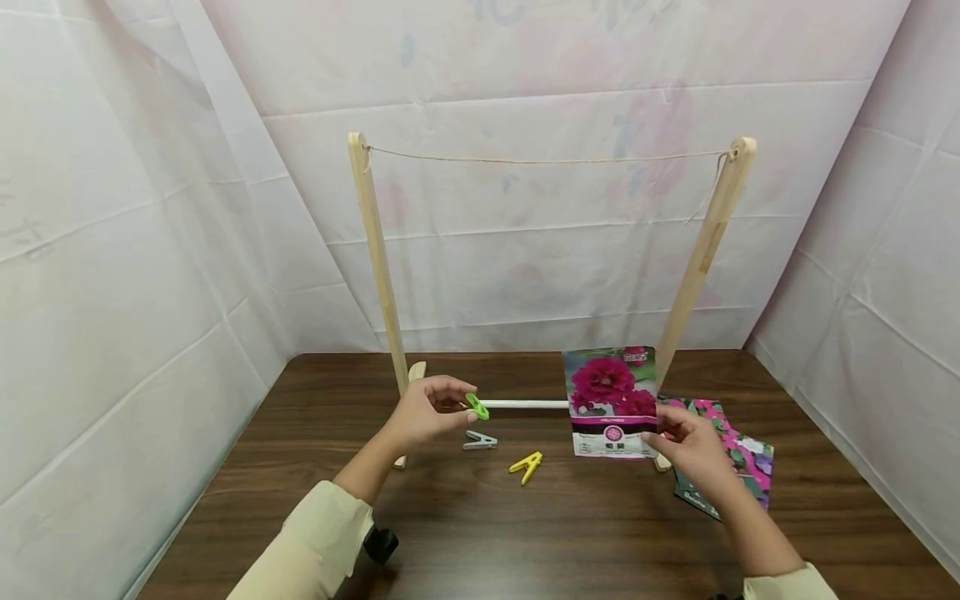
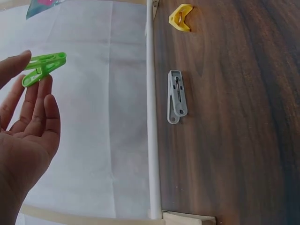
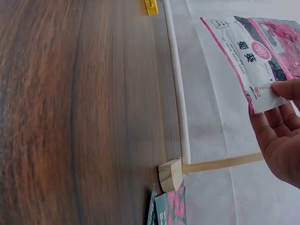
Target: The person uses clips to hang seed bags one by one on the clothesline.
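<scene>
Between thumb and fingertips, my left hand (image 1: 431, 408) pinches a bright green clothespin (image 2: 44, 68), held up in the air left of centre. My right hand (image 1: 693, 446) holds a seed packet (image 1: 611, 400) by its lower right edge, thumb on the front. The packet stands upright, with dark pink flowers above a white label band. Below the left hand, a grey clothespin (image 1: 480, 440) lies on the table, and a yellow clothespin (image 1: 527, 467) lies to its right. More flower packets (image 1: 750, 467) lie overlapping on the table behind the right hand and wrist.
A wooden frame stands behind the hands, with a left post (image 1: 378, 258) and a right post (image 1: 705, 258). A thin string (image 1: 540, 161) runs between their tops, sagging slightly. A white rod (image 1: 525, 404) joins the posts low down. White cloth (image 1: 525, 283) hangs behind the brown table (image 1: 480, 533).
</scene>
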Action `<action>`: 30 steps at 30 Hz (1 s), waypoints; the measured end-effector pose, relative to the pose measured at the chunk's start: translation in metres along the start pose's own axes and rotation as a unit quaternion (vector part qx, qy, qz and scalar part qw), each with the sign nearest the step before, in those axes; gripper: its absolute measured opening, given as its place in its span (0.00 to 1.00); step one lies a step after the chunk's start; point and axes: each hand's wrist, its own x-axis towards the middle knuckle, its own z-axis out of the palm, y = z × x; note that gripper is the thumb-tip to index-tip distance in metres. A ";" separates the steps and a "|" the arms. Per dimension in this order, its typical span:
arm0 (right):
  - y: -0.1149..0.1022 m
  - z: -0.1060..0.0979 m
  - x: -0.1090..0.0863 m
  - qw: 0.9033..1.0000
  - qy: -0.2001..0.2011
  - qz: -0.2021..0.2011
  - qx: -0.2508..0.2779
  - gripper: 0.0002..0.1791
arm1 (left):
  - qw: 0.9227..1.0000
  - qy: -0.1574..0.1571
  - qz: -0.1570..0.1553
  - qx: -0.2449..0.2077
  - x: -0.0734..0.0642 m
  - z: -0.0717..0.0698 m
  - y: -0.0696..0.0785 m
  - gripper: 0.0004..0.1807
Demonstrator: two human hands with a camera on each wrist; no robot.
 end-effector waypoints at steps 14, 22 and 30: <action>-0.007 0.017 0.007 0.999 -0.019 -0.033 0.026 0.15 | 1.000 0.006 0.008 0.020 0.001 -0.011 0.014 0.20; -0.009 0.028 0.008 0.998 -0.032 -0.052 0.034 0.13 | 0.999 0.031 -0.002 0.042 0.002 -0.016 0.020 0.20; -0.016 0.036 0.012 0.995 -0.066 -0.056 0.054 0.13 | 0.998 0.032 0.009 0.044 0.001 -0.023 0.028 0.19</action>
